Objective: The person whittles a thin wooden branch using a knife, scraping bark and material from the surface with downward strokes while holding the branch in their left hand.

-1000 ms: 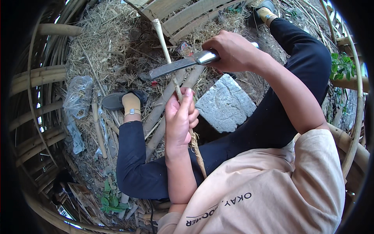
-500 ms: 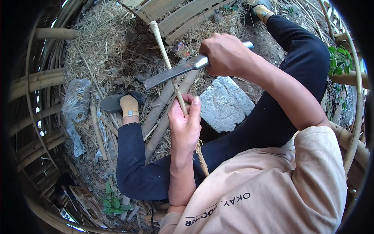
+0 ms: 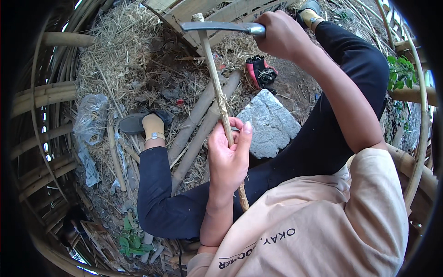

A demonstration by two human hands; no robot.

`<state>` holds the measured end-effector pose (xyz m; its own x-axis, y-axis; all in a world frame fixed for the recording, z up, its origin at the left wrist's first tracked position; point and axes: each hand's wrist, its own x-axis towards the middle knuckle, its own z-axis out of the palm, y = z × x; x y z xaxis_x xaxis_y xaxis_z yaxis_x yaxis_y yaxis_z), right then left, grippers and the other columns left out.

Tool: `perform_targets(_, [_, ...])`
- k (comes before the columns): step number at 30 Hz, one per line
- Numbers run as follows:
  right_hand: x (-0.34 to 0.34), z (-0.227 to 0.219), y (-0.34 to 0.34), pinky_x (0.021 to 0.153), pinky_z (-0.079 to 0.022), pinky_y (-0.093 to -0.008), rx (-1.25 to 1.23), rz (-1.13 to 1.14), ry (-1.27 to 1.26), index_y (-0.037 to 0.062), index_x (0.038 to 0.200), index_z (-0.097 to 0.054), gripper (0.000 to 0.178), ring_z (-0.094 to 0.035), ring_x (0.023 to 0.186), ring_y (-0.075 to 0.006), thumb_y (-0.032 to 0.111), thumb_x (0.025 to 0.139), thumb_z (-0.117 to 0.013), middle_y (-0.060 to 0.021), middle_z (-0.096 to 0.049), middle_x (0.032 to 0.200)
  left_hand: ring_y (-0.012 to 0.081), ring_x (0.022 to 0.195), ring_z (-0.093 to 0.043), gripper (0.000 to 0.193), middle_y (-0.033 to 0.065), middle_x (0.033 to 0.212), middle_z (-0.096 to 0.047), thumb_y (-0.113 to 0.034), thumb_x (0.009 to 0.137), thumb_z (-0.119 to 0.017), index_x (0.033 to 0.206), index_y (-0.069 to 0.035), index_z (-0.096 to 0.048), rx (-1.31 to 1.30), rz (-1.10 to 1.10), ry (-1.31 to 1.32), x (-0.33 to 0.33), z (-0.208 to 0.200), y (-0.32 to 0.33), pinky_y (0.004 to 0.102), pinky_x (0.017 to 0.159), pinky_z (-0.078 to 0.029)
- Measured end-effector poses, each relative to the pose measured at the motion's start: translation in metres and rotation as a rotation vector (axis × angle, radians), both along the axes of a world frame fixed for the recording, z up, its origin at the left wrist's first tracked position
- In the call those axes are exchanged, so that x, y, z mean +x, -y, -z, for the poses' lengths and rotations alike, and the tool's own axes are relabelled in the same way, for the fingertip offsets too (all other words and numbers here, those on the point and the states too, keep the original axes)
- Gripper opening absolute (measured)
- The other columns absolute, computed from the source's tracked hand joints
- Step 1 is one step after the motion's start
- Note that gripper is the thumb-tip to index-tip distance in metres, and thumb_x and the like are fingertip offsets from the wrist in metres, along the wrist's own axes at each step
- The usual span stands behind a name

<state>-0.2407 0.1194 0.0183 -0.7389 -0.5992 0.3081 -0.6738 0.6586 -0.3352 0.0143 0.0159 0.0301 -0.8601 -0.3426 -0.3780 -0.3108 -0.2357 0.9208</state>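
My left hand (image 3: 228, 159) is closed round a pale, peeled wooden stick (image 3: 213, 71), its thumb pointing up beside it. The stick slants up and away from my hand, with a rough patch just above the fingers. Its lower end shows below my wrist, reaching to my shirt. In my right hand (image 3: 284, 37) is a machete with a silvery metal collar; the fist hides its handle. The machete's blade (image 3: 221, 26) lies across the stick close under the far end, seemingly against it, though contact is hard to tell.
A grey stone block (image 3: 267, 124) sits between my legs. Bamboo poles (image 3: 196, 115) lie on the straw-strewn ground, with a red and black item (image 3: 252, 74) beyond the stone. Wooden slats (image 3: 207, 14) stand at the far side. A clear plastic bag (image 3: 92, 117) lies left.
The machete has moved away from me along the stick, from its middle to near the far end, its blade now nearly level. My left hand and the stick have shifted slightly right.
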Motion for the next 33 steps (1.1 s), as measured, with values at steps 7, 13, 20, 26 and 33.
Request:
perform_targets(7, [-0.003, -0.002, -0.002, 0.072, -0.055, -0.0455, -0.041, -0.037, 0.096, 0.0050, 0.091, -0.072, 0.021, -0.069, 0.078, -0.0353, 0.024, 0.081, -0.072, -0.0176, -0.070, 0.080, -0.0025, 0.043, -0.029, 0.012, -0.0093, 0.063, -0.038, -0.016, 0.101, -0.059, 0.102, -0.009, -0.050, 0.089, 0.021, -0.013, 0.000, 0.005, 0.005, 0.0186, 0.036, -0.017])
perform_targets(13, [0.034, -0.011, 0.006, 0.067, -0.055, -0.0429, -0.029, -0.249, 0.283, 0.0061, 0.082, -0.070, 0.026, -0.069, 0.067, -0.0322, 0.032, 0.083, -0.073, -0.0123, -0.068, 0.068, -0.0008, 0.043, -0.028, 0.011, -0.0091, 0.063, -0.036, -0.020, 0.102, -0.059, 0.102, -0.011, -0.052, 0.214, -0.090, 0.017, -0.009, 0.012, 0.013, 0.0182, 0.037, -0.019])
perform_targets(20, [0.052, 0.006, 0.015, 0.063, -0.056, -0.0470, 0.123, -0.340, 0.213, 0.0042, 0.070, -0.069, 0.015, -0.068, 0.066, -0.0385, 0.019, 0.067, -0.071, -0.0170, -0.066, 0.065, -0.0009, 0.043, -0.027, 0.013, -0.0092, 0.061, -0.034, -0.021, 0.101, -0.059, 0.100, -0.011, -0.052, 0.170, -0.147, 0.029, -0.010, 0.010, 0.023, 0.0191, 0.037, -0.016])
perform_targets(26, [0.054, 0.014, 0.020, 0.063, -0.056, -0.0465, 0.115, -0.321, 0.235, 0.0038, 0.072, -0.069, 0.014, -0.068, 0.065, -0.0384, 0.017, 0.068, -0.070, -0.0174, -0.066, 0.066, -0.0024, 0.043, -0.029, 0.015, -0.0093, 0.062, -0.038, -0.017, 0.099, -0.063, 0.097, -0.009, -0.050, -0.072, -0.124, 0.003, -0.005, 0.022, 0.015, 0.0187, 0.037, -0.017])
perform_targets(33, [0.012, 0.013, 0.015, 0.069, -0.057, -0.0455, 0.061, -0.107, 0.145, 0.0036, 0.082, -0.072, 0.015, -0.070, 0.071, -0.0366, 0.013, 0.071, -0.068, -0.0182, -0.069, 0.073, -0.0023, 0.045, -0.031, 0.015, -0.0091, 0.064, -0.042, -0.016, 0.099, -0.064, 0.095, -0.009, -0.051, -0.105, -0.066, -0.022, -0.001, 0.020, 0.002, 0.0188, 0.037, -0.019])
